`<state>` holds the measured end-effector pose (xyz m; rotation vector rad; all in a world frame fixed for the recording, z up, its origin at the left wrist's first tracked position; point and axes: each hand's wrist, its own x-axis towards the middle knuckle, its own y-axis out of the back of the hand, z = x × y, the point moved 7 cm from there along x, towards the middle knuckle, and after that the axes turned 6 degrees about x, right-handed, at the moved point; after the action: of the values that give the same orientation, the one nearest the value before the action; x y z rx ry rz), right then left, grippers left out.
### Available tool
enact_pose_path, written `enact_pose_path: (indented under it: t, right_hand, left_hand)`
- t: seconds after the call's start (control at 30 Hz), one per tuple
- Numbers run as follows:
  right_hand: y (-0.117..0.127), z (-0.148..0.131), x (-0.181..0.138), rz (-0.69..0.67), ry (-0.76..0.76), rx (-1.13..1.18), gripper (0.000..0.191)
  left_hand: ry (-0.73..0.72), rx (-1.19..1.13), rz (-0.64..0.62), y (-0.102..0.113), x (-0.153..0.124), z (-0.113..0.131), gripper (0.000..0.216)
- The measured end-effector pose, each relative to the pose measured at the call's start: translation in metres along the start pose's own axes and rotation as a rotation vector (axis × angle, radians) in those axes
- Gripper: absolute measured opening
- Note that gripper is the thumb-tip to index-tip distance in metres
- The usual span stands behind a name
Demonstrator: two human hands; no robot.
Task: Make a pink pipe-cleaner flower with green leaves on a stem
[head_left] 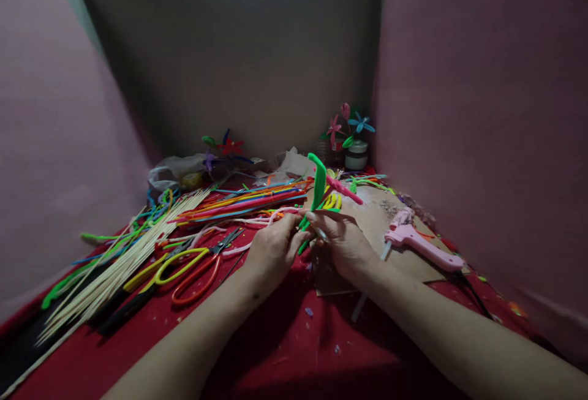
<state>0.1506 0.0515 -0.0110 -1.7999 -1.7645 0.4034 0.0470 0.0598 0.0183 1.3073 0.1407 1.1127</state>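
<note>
Both hands meet over the near edge of a brown cardboard sheet (367,222). My left hand (275,244) pinches the lower part of a bent green pipe cleaner (318,185), whose folded loop stands upright above the fingers. My right hand (342,241) grips the same piece from the other side, its fingers closed close to the left thumb. A short pale stick pokes out between the right fingers; its kind is unclear. Right behind the hands lie a pink pipe cleaner piece (344,190) and yellow looped pieces (334,203).
Scissors (197,274) and thin wooden skewers (124,253) lie at left, near a pile of coloured pipe cleaners (248,201). A pink glue gun (425,247) rests on the cardboard's right. Pipe-cleaner flowers (361,122) stand at the back by a jar (356,156). Walls enclose both sides.
</note>
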Motion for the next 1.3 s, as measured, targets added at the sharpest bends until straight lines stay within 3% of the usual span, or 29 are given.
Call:
enact_pose_path:
  t: [0.07, 0.17, 0.23, 0.4, 0.5, 0.73, 0.97, 1.17, 1.23, 1.3]
  right_hand:
    - [-0.003, -0.001, -0.001, -0.016, 0.019, 0.032, 0.022]
    - [-0.003, 0.001, -0.001, -0.030, 0.014, 0.006, 0.024]
    - [-0.004, 0.003, -0.001, -0.049, -0.008, -0.034, 0.026]
    - [-0.011, -0.003, -0.003, -0.097, -0.019, -0.172, 0.032]
    - [-0.017, -0.008, -0.003, -0.141, 0.021, -0.196, 0.028]
    - [-0.014, -0.007, -0.001, -0.145, 0.028, -0.135, 0.022]
    - [-0.018, -0.019, -0.002, -0.153, 0.065, -0.274, 0.017]
    - [-0.012, -0.015, 0.000, -0.137, 0.090, -0.262, 0.018]
    - [-0.012, -0.011, 0.000, -0.158, 0.075, -0.203, 0.020]
    - [-0.012, -0.008, 0.000, -0.177, 0.065, -0.159, 0.022]
  left_hand:
    - [-0.085, 0.177, 0.085, 0.001, -0.003, 0.005, 0.014]
    - [-0.121, 0.176, 0.127, 0.000, -0.005, 0.007, 0.016]
    - [-0.039, 0.015, 0.098, 0.000, -0.004, 0.002, 0.018]
    - [0.258, -0.694, -0.023, -0.005, -0.001, -0.005, 0.019]
    - [0.383, -0.925, -0.084, -0.008, -0.001, -0.006, 0.024]
    - [0.429, -1.236, -0.229, -0.018, -0.004, -0.006, 0.024]
    - [0.447, -1.509, -0.368, -0.028, -0.006, 0.002, 0.018]
    - [0.440, -1.506, -0.406, -0.027, -0.006, 0.003, 0.012]
    - [0.413, -1.324, -0.362, -0.022, -0.005, 0.000, 0.017]
    - [0.332, -1.011, -0.241, -0.012, -0.003, -0.004, 0.020]
